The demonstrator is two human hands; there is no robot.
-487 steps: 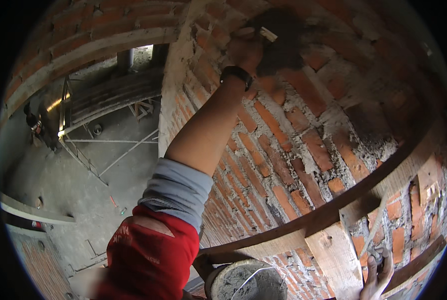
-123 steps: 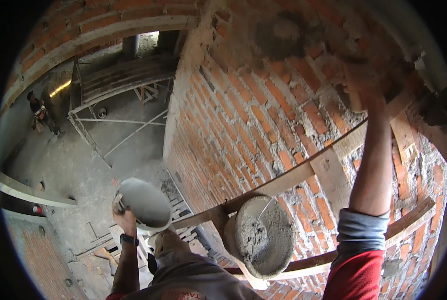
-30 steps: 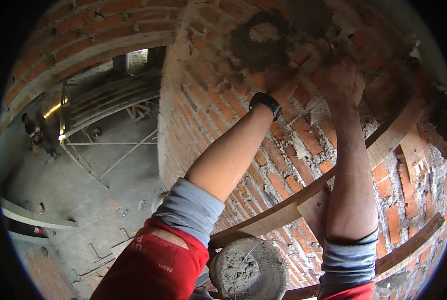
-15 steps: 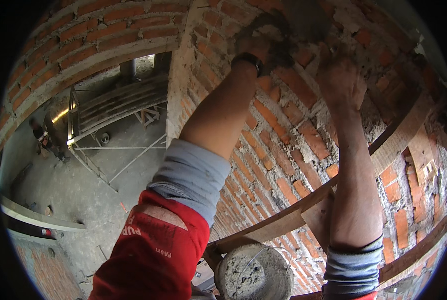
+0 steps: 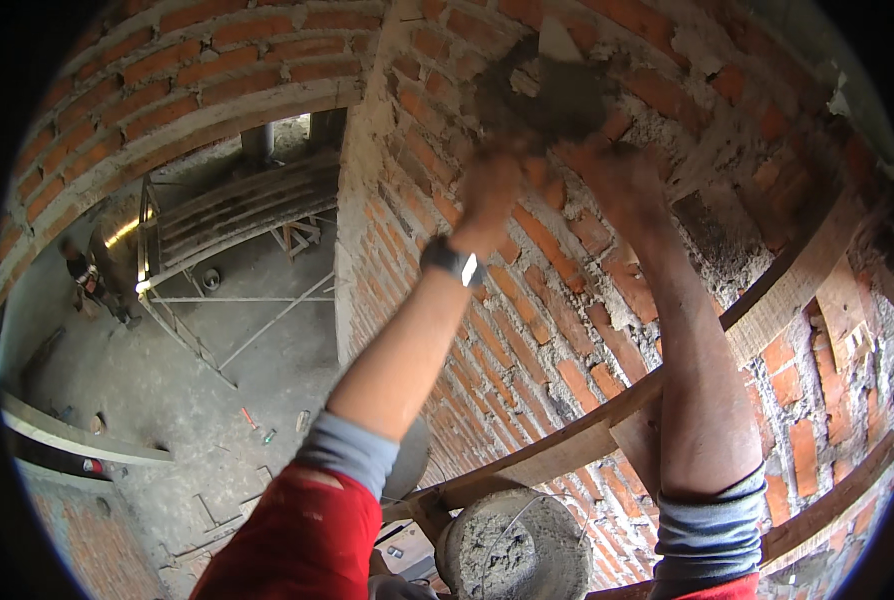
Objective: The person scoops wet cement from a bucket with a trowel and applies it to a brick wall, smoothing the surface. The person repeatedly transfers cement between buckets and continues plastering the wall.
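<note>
High on the brick wall [image 5: 577, 345], my right hand [image 5: 622, 185] is closed round what appears to be a trowel [image 5: 573, 100]. Its flat grey blade points up the wall, and the handle is hidden in my fist. Beside it, just below a dark patch of wet mortar [image 5: 497, 100], is my left hand [image 5: 492, 190], with a dark watch [image 5: 453, 262] at the wrist. Motion smears its fingers, so I cannot make out whether they hold anything. A round bucket of grey mortar [image 5: 512, 550] stands below, between my forearms.
Wooden boards [image 5: 537, 455] run across the wall below my hands. Down at left, a metal scaffold frame [image 5: 237, 297] with planks stands on the concrete floor [image 5: 167, 370]. Another person [image 5: 87, 275] is near it. A second brick wall [image 5: 217, 60] rises at upper left.
My left hand has come down the wall, away from the mortar patch. My right hand and the trowel have moved left and down, bringing the blade next to the patch.
</note>
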